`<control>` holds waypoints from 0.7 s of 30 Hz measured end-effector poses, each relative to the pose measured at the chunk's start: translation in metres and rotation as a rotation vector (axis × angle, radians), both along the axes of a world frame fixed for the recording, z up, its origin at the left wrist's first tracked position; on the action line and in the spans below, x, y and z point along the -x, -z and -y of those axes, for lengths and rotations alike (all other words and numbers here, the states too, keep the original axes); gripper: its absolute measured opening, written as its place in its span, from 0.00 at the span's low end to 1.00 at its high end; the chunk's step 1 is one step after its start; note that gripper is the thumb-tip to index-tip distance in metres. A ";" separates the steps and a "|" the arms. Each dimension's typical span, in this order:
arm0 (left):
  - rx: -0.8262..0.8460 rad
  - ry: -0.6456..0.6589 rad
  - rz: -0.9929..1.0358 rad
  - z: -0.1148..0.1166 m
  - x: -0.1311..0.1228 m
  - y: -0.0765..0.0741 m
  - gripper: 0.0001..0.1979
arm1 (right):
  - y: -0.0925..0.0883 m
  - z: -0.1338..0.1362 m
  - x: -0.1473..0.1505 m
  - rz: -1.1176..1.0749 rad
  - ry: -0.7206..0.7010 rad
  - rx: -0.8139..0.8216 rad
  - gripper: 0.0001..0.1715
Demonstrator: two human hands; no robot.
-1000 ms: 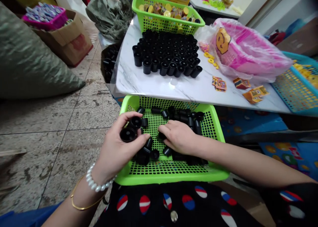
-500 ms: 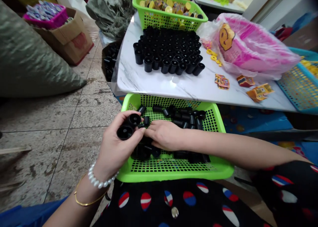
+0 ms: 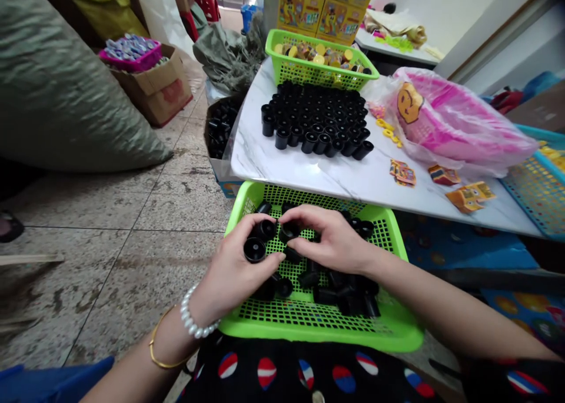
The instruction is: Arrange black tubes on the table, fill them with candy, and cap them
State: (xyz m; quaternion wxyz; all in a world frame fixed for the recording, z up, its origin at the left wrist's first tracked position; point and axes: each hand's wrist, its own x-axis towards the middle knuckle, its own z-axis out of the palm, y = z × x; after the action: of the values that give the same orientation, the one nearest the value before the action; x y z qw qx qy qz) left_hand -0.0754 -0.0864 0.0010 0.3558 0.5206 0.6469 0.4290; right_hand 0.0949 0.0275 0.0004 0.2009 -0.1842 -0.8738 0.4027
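While loose black plastic tubes (image 3: 338, 291) are sorted through by hand over a green plastic basket (image 3: 318, 336), two tubes are gathered in the person's left hand (image 3: 232, 276), on whose wrist a pearl bracelet (image 3: 190, 315) is worn, with a gold bangle (image 3: 161, 347) lower on the arm. The fingers of that hand are curled together and closed around the pair, above the left part of the basket. The nearer tube (image 3: 255, 250) is held with its round end turned up toward the camera, its long axis standing almost upright. The second tube (image 3: 265, 230) is held just beyond it, tilted, though its exact line cannot be made out. The right hand (image 3: 333, 238) is arched over the middle of the basket, and its fingertips (image 3: 304, 215) are set against a third tube (image 3: 289, 232), which stands close to the left hand; whether that tube is clamped cannot be told. Other tubes are left lying on their sides, heaped mostly at the near right of the basket. Beyond, on a white marble tabletop (image 3: 282, 167), more tubes (image 3: 318, 120) are stood upright in tight rows.
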 end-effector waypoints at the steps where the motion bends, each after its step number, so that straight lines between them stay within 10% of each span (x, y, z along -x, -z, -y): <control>1: -0.003 0.010 -0.008 0.000 0.000 0.000 0.19 | -0.006 0.004 -0.001 -0.116 0.038 0.091 0.18; 12: -0.094 0.091 -0.008 0.002 -0.001 0.013 0.19 | -0.004 0.022 0.012 -0.251 -0.046 -0.217 0.24; 21: -0.100 0.028 0.084 0.001 0.000 0.007 0.21 | -0.004 0.020 0.010 0.056 -0.293 -0.292 0.39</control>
State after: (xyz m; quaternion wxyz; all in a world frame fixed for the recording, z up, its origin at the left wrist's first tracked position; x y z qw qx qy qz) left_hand -0.0754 -0.0878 -0.0061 0.3623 0.5283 0.6017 0.4771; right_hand 0.0854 0.0070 0.0047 0.1406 -0.0350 -0.9456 0.2912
